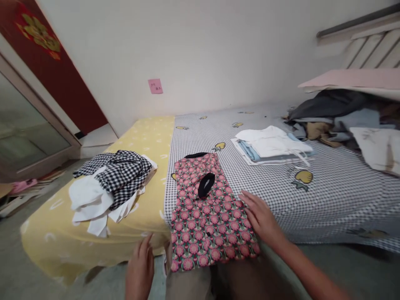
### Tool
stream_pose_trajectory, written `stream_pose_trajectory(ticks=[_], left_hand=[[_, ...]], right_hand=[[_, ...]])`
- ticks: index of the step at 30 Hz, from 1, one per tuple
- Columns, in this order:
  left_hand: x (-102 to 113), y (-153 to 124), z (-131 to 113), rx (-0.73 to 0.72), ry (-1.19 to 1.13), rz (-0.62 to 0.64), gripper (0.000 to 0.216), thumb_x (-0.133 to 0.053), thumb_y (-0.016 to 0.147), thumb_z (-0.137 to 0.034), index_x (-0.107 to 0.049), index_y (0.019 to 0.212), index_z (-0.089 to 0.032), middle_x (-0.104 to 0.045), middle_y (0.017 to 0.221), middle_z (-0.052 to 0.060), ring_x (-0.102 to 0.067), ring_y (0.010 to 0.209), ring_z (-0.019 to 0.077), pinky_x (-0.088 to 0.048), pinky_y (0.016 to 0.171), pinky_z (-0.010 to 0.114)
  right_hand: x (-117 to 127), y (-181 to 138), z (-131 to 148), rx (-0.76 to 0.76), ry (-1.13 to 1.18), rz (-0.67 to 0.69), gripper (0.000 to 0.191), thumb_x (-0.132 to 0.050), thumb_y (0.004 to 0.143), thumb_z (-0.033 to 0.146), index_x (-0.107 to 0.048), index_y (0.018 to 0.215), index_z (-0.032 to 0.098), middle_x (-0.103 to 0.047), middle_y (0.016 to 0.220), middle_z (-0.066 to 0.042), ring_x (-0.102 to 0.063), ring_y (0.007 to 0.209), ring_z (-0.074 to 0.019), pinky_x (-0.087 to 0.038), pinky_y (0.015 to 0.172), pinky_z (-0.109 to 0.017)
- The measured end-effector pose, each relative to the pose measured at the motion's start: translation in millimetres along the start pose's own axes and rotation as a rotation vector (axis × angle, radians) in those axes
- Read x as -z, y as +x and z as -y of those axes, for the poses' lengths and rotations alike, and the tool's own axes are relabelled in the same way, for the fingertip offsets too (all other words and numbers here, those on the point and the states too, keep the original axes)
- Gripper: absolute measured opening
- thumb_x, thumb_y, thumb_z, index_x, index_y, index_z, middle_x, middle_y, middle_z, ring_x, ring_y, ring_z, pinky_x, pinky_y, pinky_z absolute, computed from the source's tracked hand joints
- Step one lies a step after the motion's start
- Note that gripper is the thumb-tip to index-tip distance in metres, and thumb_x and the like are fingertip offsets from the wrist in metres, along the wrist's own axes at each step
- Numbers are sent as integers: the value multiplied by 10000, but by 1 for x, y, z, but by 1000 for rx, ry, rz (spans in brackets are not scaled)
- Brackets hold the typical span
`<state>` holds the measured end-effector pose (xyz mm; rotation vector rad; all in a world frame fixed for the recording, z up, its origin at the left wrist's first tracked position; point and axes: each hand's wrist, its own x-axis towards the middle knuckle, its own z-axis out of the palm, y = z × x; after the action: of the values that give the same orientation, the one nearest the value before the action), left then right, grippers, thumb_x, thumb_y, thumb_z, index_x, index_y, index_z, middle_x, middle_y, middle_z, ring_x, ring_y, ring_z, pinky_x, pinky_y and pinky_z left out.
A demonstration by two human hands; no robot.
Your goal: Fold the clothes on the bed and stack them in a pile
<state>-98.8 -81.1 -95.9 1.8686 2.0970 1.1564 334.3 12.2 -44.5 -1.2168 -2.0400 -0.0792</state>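
Observation:
A pink floral patterned garment [215, 225] with black trim lies partly folded, its far part on the bed and its near part over my lap. A black-edged cuff or opening [206, 185] rests on top of it, and a dark button shows lower down. My right hand [258, 214] is at the garment's right edge, fingers extended and touching or just over the cloth. To the left of the garment, my left hand [140, 262] hovers apart from it, in front of the bed's edge, with its fingers loosely bent and nothing seen in them.
On the yellow sheet [153, 129] lies a heap of black-and-white checked and white clothes [125, 175]. Folded white and blue clothes [268, 143] lie stacked on the checked sheet [200, 133]. Piled dark clothes [337, 108] and a pink board-like item [359, 78] are at the right.

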Motion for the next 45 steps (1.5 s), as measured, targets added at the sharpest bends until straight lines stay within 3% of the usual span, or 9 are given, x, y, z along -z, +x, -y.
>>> stream_pose_trajectory(ticks=[5, 11, 20, 23, 28, 32, 38, 42, 45], left_hand=[[16, 7, -14, -715, 451, -42, 597, -507, 920, -141, -463, 1460, -392, -550, 1462, 79, -453, 1402, 241, -243, 1220, 455], [3, 57, -61, -1025, 592, 70, 676, -488, 915, -55, -412, 1479, -419, -508, 1525, 3, -152, 1546, 215, 50, 1250, 547], [-24, 101, -50, -1172, 668, 181, 617, -494, 936, -89, -422, 1472, -386, -278, 1648, -45, -192, 1532, 253, 111, 1220, 600], [-23, 107, -54, -1039, 493, 374, 634, -490, 934, -98, -402, 1475, -417, -391, 1591, -64, -269, 1509, 199, 66, 1249, 526], [-15, 137, -79, -393, -127, 840, 314, -594, 893, -405, -702, 1187, -398, -696, 1308, -16, -534, 1342, 250, -311, 1197, 493], [-8, 190, -114, -162, -322, 846, 612, -295, 962, -630, -691, 1238, -254, -743, 1207, 68, -664, 1125, 260, -511, 1005, 429], [-43, 268, -143, 596, -861, 734, 793, -265, 892, -775, -618, 1299, -193, -711, 1262, 127, -666, 1142, 256, -499, 1008, 415], [-62, 274, -134, 629, -895, 786, 743, -346, 886, -761, -653, 1244, -188, -672, 1331, 132, -643, 1201, 260, -481, 1046, 407], [-67, 267, -134, 551, -931, 728, 717, -618, 752, -758, -690, 1176, -185, -709, 1265, 141, -670, 1156, 281, -507, 1025, 407]], right_hand=[[26, -31, -40, 199, -301, 162, 733, -463, 905, 4, -344, 1524, 380, -403, 1588, -69, -223, 1519, -300, -258, 1181, -619], [7, -9, -37, 380, -191, 391, 777, -469, 917, 13, -319, 1492, 514, -318, 1630, 42, -216, 1519, -291, -228, 1176, -670], [-27, 19, -44, 553, -79, 510, 667, -586, 935, 223, -342, 1508, 464, -434, 1569, 18, -336, 1475, -281, -245, 1186, -605], [-40, 20, -49, 423, 70, 561, 414, -551, 975, 375, -533, 1360, 526, -513, 1512, 45, -375, 1457, -265, -225, 1187, -593], [-31, 49, -57, 47, 423, 741, 220, -591, 923, 454, -769, 1040, 399, -684, 1323, 2, -512, 1354, -304, -334, 1143, -561], [-9, 117, -57, -200, 753, 791, 464, -669, 835, 531, -731, 1168, 214, -720, 1232, -91, -624, 1186, -302, -446, 1076, -483], [-33, 201, -52, -859, 1305, 537, 654, -691, 797, 595, -579, 1316, 212, -690, 1283, -120, -685, 1075, -230, -486, 1027, -405], [-61, 204, -65, -1066, 1231, 438, 582, -616, 832, 634, -565, 1257, 240, -728, 1188, -101, -716, 863, -203, -558, 833, -388], [-73, 202, -67, -976, 1224, 320, 556, -768, 723, 489, -577, 1185, 246, -733, 1176, -87, -722, 896, -215, -566, 815, -368]])
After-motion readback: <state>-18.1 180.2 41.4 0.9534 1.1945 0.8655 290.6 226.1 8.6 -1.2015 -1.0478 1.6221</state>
